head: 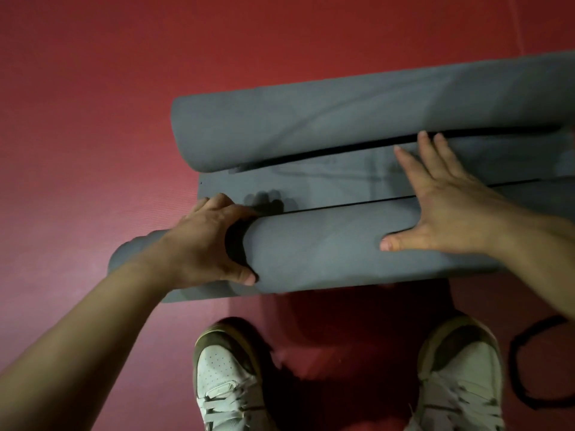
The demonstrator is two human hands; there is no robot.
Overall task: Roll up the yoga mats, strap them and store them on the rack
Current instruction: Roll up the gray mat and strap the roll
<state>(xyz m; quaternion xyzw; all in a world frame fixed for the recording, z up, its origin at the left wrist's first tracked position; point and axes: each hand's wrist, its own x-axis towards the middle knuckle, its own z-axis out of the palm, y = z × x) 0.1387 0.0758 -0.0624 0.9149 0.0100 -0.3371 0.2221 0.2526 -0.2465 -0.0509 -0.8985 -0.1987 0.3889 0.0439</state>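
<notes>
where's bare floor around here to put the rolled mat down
Widest bare red floor lies left of the far roll; more beyond it. Crowded near you: near roll, left hand, right hand, shoes and black strap at your right.

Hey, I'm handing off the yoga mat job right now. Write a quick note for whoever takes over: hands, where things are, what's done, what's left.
Left hand grips the left end of the near roll.
Right hand lies flat on that roll, fingers straight.
A far roll lies beyond it, with a flat stretch of gray mat between them, all on the red floor.
A black loop, likely the strap, lies on the floor to the right.
Done: rolling partly.
Left: finish rolling, strap, store. No rack in view.
</notes>
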